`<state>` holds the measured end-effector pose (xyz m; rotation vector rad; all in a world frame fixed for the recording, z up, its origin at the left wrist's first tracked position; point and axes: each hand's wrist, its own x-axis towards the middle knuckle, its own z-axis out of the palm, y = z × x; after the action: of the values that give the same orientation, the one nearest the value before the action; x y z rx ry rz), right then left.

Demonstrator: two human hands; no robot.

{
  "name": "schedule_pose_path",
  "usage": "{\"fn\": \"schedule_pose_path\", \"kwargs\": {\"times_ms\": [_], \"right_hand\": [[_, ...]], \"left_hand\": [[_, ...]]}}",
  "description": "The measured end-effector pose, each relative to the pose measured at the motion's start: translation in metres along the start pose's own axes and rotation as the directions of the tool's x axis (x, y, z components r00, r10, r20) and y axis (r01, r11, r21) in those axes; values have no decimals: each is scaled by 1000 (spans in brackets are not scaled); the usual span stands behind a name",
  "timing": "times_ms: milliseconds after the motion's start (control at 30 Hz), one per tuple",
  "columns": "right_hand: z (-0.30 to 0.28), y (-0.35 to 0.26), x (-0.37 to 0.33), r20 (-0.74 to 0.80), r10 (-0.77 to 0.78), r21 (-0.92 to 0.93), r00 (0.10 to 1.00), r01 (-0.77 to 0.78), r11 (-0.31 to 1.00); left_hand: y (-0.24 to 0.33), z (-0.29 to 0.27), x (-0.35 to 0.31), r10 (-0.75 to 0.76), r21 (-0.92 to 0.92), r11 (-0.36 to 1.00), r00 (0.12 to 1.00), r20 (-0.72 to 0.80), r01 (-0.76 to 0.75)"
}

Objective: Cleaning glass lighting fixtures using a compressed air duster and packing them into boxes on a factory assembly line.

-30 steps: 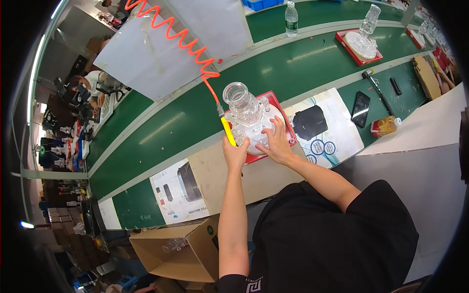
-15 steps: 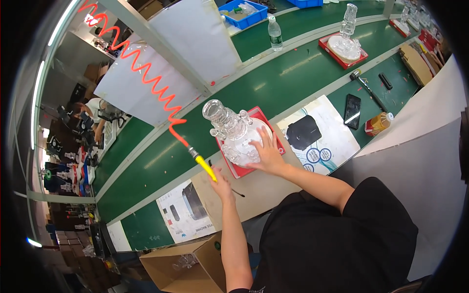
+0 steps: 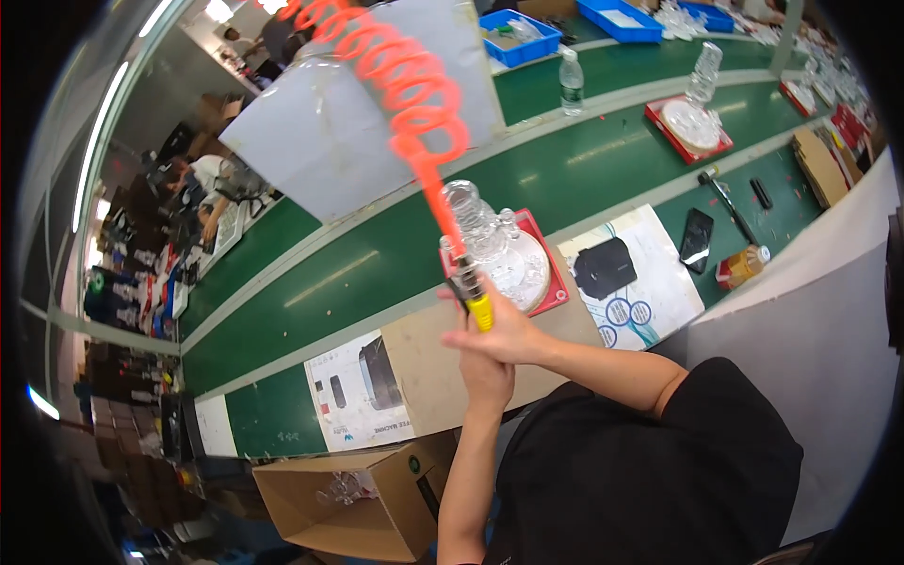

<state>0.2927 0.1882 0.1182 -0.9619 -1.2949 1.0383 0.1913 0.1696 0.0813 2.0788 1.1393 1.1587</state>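
Observation:
In front of me, both my hands meet at a yellow air blow gun [image 3: 481,314] on a coiled orange-red hose [image 3: 414,89]. My right hand [image 3: 513,331] is closed round the gun. Just under it sits my left hand [image 3: 486,377], its fingers mostly hidden behind the right one. Beyond them a clear glass piece [image 3: 467,205], with a tall ringed neck and small side knobs, stands on a white round disc [image 3: 533,268]. That disc rests in a shallow red tray [image 3: 559,294]. The hose and my hands cover part of the glass and tray.
A similar piece stands in another red tray [image 3: 723,143] farther right. On the green bench [image 3: 282,325] are a water bottle [image 3: 572,85], phone [image 3: 697,235], hammer [image 3: 730,207] and amber bottle [image 3: 742,267]. An open cardboard box [image 3: 395,499] holding clear pieces is below. Another person [image 3: 209,179] works at left.
My right hand has left the white disc and come to the air gun, which has moved right to meet it. The hose now swings across the glass piece. The view has shifted slightly.

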Motion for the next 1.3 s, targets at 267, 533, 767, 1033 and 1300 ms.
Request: {"fn": "schedule_pose_path", "kwargs": {"times_ms": [267,533,767,1033,1300], "right_hand": [[-74,-95,45,-200,-194,288,960,247,925],[-89,-156,118,-95,-368,125,925,378,917],[-80,-152,155,-113,-214,117,970,227,967],[-101,-144,161,-131,-166,159,977,186,970],[-107,-128,152,-88,-148,198,985,163,966]], "left_hand": [[5,-10,28,134,14,991,991,-27,-133],[4,-8,135,230,248,949,966,-123,-194],[-9,9,166,17,21,1000,995,-100,-15],[-11,25,167,-97,-235,970,986,-138,63],[-23,31,167,-154,-199,971,985,-81,136]]}}
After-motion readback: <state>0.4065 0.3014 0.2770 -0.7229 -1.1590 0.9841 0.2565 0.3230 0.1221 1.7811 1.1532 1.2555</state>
